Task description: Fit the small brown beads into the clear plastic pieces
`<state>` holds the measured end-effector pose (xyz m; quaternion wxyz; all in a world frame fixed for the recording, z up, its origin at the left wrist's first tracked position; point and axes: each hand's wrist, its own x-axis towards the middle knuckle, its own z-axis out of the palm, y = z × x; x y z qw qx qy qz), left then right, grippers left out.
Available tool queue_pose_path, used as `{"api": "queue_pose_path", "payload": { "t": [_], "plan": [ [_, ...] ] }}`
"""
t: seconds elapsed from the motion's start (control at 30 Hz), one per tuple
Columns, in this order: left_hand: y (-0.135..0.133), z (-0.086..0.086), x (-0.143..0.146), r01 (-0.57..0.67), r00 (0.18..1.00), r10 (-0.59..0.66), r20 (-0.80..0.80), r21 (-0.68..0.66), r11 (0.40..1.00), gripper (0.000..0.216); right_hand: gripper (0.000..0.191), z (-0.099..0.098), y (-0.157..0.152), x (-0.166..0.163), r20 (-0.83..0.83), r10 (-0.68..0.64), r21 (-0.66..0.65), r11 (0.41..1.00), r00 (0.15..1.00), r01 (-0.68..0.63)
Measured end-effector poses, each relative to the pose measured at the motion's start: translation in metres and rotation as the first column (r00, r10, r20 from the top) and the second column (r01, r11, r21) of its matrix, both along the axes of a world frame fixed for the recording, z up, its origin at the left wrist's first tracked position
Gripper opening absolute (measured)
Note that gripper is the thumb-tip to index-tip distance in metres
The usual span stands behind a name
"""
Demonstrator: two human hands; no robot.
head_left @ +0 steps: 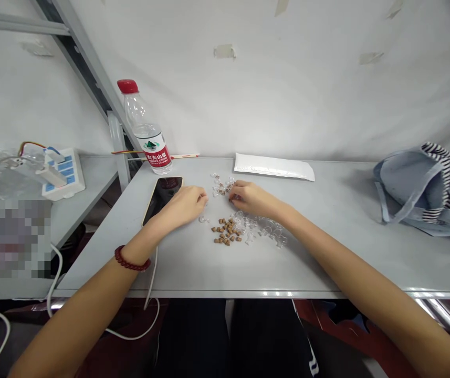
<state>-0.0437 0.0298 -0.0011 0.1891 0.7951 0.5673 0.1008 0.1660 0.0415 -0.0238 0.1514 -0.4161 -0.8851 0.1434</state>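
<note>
My left hand (187, 205) rests on the grey table beside a phone (161, 197), its fingers curled together; whatever they may hold is hidden. Just in front of it lies a single small clear plastic piece (203, 219). My right hand (248, 198) is closed at the edge of a small cluster of clear pieces with brown bits (219, 188). Something small and dark shows at its fingertips, too small to make out. Nearer to me are a heap of small brown nuggets (227, 232) and, touching it on the right, a spread of clear plastic pieces (250, 226).
A water bottle (149, 136) with a red cap stands at the back left, by a thin pen-like stick (185, 156). Along the wall lies a white packet (274, 167). A blue fabric bag (414, 184) sits at right. A power strip (65, 176) and white cables are at left.
</note>
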Motion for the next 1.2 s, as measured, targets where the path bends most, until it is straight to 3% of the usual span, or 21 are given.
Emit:
{"api": "queue_pose_path", "payload": {
  "t": [0.1, 0.23, 0.4, 0.57, 0.67, 0.83, 0.93, 1.03, 1.13, 1.2],
  "plan": [
    [-0.001, 0.000, 0.004, 0.063, 0.962, -0.014, 0.274, -0.171, 0.983, 0.026, 0.015, 0.001, -0.005, 0.006, -0.048, -0.014, 0.032, 0.999, 0.999, 0.015],
    [-0.005, 0.003, 0.008, 0.066, 0.897, -0.012, 0.442, -0.109, 0.992, 0.026, 0.014, 0.005, -0.013, 0.009, -0.243, 0.024, 0.106, 0.994, 0.970, 0.002],
    [-0.012, 0.005, 0.012, 0.237, 0.904, -0.210, 0.372, -0.028, 0.971, 0.027, 0.011, 0.009, -0.026, 0.001, -0.363, 0.139, 0.189, 0.979, 0.922, -0.073],
    [-0.018, 0.006, 0.016, 0.265, 0.918, -0.261, 0.300, 0.026, 0.964, 0.034, 0.017, 0.009, -0.029, -0.003, -0.286, 0.178, 0.204, 0.971, 0.942, -0.122],
    [-0.022, 0.008, 0.017, 0.353, 0.898, -0.326, 0.295, -0.041, 0.935, 0.036, 0.023, 0.011, -0.021, 0.007, -0.198, 0.117, 0.173, 0.981, 0.973, -0.082],
    [-0.023, 0.008, 0.014, 0.483, 0.862, -0.477, 0.172, 0.008, 0.876, 0.026, 0.021, 0.014, -0.004, 0.032, -0.096, -0.046, 0.000, 0.999, 0.994, 0.046],
    [-0.017, 0.004, 0.010, 0.415, 0.903, -0.414, 0.116, 0.014, 0.910, 0.030, 0.018, 0.014, -0.001, 0.039, -0.015, -0.024, -0.048, 0.999, 1.000, 0.023],
    [-0.007, -0.004, 0.007, 0.246, 0.964, -0.258, 0.062, 0.153, 0.957, 0.027, 0.015, 0.010, 0.000, 0.036, -0.056, -0.052, -0.008, 0.999, 0.997, 0.052],
    [0.004, -0.017, 0.007, 0.151, 0.987, -0.160, -0.003, 0.339, 0.929, 0.030, 0.016, 0.003, 0.001, 0.026, -0.115, -0.101, 0.082, 0.990, 0.988, 0.111],
    [0.010, -0.025, 0.008, 0.157, 0.987, -0.160, -0.020, 0.348, 0.924, 0.034, 0.018, -0.002, 0.001, 0.020, -0.129, -0.092, 0.131, 0.985, 0.987, 0.109]
  ]
}}
